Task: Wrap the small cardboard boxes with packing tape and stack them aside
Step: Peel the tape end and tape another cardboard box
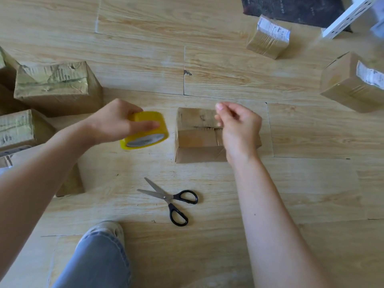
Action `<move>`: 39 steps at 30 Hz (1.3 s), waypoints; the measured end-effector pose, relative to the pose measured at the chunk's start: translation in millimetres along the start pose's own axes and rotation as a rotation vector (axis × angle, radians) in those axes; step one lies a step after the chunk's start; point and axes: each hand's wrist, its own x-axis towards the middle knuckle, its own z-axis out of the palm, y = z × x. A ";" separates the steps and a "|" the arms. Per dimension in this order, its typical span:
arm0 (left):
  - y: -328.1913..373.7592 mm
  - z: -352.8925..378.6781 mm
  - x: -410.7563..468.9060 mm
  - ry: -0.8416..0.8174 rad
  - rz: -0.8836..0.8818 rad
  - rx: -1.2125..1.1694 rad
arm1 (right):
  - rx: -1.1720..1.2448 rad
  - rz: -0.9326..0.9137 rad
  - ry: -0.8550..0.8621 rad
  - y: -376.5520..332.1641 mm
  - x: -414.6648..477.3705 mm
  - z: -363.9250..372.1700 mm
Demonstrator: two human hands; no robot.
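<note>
Box (196,140) lies right of the left grip (112,122) clutching the tape roll (149,117), beneath the right grip (239,127), whose pinch holds something I cannot tell.

Floor (218,67): pale wood-grain planks, seams plainly visible, one small dark chip (187,73) at a plank joint. Far right corner: dark mat (291,9) lying flat on the floor. White perforated metal shelf upright (349,15) crosses over the mat's edge. Light bright and even; shadows soft.
</note>
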 end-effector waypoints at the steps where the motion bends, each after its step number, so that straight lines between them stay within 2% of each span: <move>1: 2.9 1.7 3.3 0.062 -0.046 0.124 | 0.011 -0.001 0.019 -0.9 3.6 -3.1; 2: 4.2 2.5 5.2 0.099 -0.081 0.182 | 0.019 0.001 0.035 -1.6 7.9 -6.4; 5: 6.8 1.4 8.3 0.090 -0.054 0.041 | 0.042 0.036 0.132 0.0 22.2 -20.9; 7: 11.6 1.5 13.2 0.126 -0.046 0.054 | 0.056 0.057 0.155 3.9 26.5 -26.7; 10: 20.3 5.1 27.3 0.177 -0.068 0.181 | 0.037 0.068 0.209 11.6 27.8 -31.2; 13: 16.5 2.1 35.1 0.185 -0.088 0.424 | -0.008 0.059 0.298 15.5 36.2 -42.1; 17: 5.4 -5.4 35.6 0.198 -0.093 0.451 | -0.152 0.051 0.250 25.3 48.7 -52.5; 21: 4.3 -6.3 42.4 0.123 -0.150 0.404 | -0.267 0.019 0.204 33.4 59.3 -47.4; 28: 1.3 -4.5 53.9 0.072 -0.203 0.373 | -0.438 -0.033 0.210 42.7 67.7 -42.7; 39: -8.9 0.7 62.8 0.035 -0.186 0.373 | -0.689 -0.131 0.208 46.7 66.0 -36.2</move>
